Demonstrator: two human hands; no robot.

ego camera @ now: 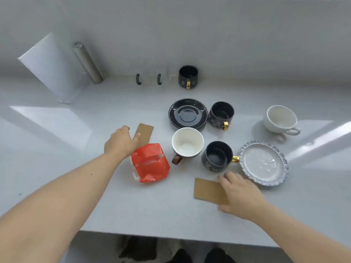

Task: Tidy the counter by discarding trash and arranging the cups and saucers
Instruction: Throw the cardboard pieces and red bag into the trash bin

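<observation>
Pale grey counter filling the frame. At centre: red wrapper, two brown cards, black saucer, silver frilled saucer, three black cups, two white cups. Upper left: leaning white board, metal cylinder.

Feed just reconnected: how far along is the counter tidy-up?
Early. Nothing looks arranged: no cup sits on the black saucer or silver saucer. Left hand touches one brown card, right hand the other. Red wrapper remains.

No legible text or labels.
</observation>
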